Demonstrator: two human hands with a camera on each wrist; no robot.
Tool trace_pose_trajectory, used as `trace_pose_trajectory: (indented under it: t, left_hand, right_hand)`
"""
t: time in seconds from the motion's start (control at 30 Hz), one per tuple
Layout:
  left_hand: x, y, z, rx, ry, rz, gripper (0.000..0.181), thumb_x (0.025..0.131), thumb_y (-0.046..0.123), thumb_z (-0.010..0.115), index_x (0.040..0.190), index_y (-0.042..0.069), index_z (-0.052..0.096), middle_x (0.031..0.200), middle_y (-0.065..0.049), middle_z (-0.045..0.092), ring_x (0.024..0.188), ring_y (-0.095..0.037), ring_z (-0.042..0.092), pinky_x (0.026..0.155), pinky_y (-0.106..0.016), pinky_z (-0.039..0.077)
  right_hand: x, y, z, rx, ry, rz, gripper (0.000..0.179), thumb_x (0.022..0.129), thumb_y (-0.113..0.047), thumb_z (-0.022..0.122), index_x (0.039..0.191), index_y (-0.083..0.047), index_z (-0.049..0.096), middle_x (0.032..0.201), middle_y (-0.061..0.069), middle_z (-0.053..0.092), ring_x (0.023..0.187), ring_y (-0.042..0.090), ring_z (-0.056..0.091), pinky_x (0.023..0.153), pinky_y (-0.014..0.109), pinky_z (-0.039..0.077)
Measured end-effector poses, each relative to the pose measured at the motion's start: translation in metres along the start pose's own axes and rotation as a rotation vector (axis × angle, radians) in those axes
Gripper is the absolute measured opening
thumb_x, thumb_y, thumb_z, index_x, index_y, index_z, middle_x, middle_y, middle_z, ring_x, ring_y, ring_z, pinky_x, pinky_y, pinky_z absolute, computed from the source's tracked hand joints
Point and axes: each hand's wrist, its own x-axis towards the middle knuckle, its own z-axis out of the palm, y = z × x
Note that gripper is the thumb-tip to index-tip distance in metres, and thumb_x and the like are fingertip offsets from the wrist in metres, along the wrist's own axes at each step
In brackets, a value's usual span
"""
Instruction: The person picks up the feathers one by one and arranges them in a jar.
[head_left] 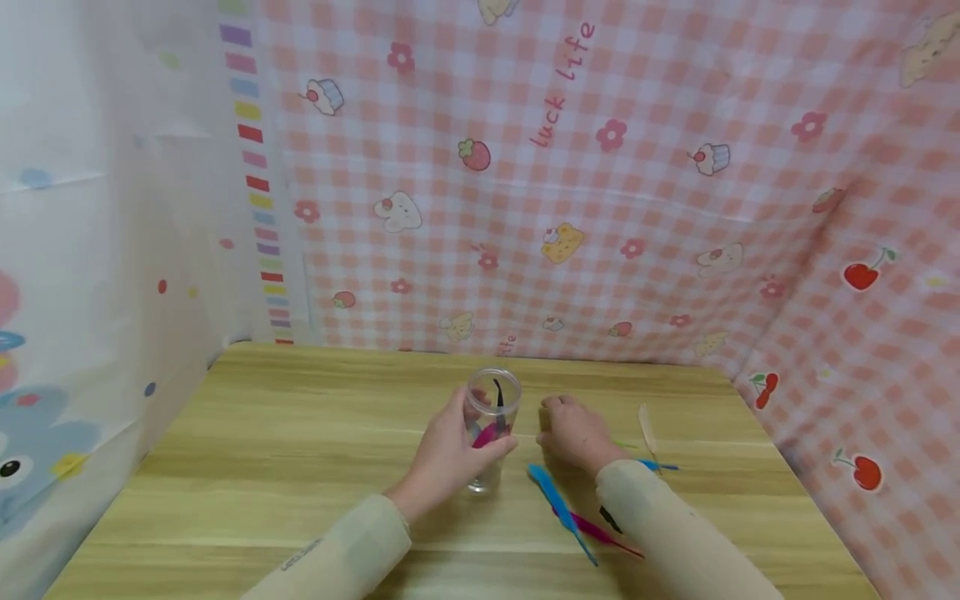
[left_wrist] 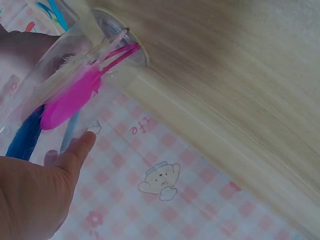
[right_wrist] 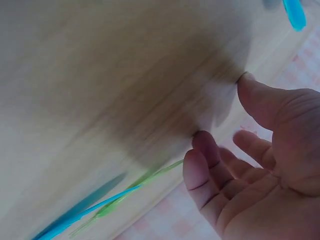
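Observation:
My left hand (head_left: 444, 446) grips a clear plastic jar (head_left: 492, 410) that stands upright on the table. Inside the jar, the left wrist view shows a bright pink feather (left_wrist: 75, 97), a dark blue feather (left_wrist: 26, 134) and a whitish one. To the jar's right, my right hand (head_left: 576, 429) hovers low over the wood, thumb apart from loosely bent fingers, holding nothing. A green feather (right_wrist: 145, 177) runs up to the fingertips in the right wrist view; whether they touch it I cannot tell. Beside it lies a blue feather (right_wrist: 85, 212).
On the wooden table (head_left: 300, 467), another blue feather (head_left: 551, 492) crosses a magenta feather (head_left: 600, 530) near my right sleeve. A cream feather (head_left: 647, 427) lies right of that hand. Patterned cloth (head_left: 450, 183) hangs behind and at the sides.

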Motion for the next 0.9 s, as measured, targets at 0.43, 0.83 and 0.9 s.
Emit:
trace_pose_trajectory:
  t: [0.43, 0.83, 0.9]
  left_hand:
    - [0.002, 0.002, -0.002, 0.003, 0.010, 0.009, 0.067, 0.088, 0.039, 0.089, 0.138, 0.015, 0.051, 0.138, -0.018, 0.070, 0.130, -0.040, 0.067, 0.108, -0.061, 0.056]
    - [0.002, 0.004, -0.002, -0.017, 0.003, 0.026, 0.066, 0.090, 0.035, 0.089, 0.140, 0.015, 0.050, 0.137, -0.016, 0.070, 0.130, -0.039, 0.067, 0.108, -0.060, 0.056]
    - [0.002, 0.005, -0.003, -0.018, 0.002, 0.027, 0.065, 0.090, 0.035, 0.088, 0.140, 0.014, 0.051, 0.137, -0.016, 0.070, 0.130, -0.038, 0.068, 0.108, -0.059, 0.056]
  right_hand:
    - [0.004, 0.010, -0.002, 0.040, 0.045, 0.014, 0.074, 0.095, -0.031, 0.083, 0.155, -0.005, 0.049, 0.162, 0.025, 0.048, 0.141, 0.046, 0.057, 0.115, 0.063, 0.049]
    - [-0.001, 0.015, -0.012, 0.217, -0.025, 0.003, 0.071, 0.095, -0.032, 0.084, 0.150, 0.000, 0.053, 0.149, 0.024, 0.060, 0.137, 0.045, 0.058, 0.117, 0.061, 0.047]
    - [-0.010, 0.007, -0.015, 0.249, -0.087, -0.003, 0.066, 0.094, -0.038, 0.084, 0.142, 0.000, 0.059, 0.135, 0.020, 0.068, 0.124, 0.038, 0.065, 0.112, 0.057, 0.053]
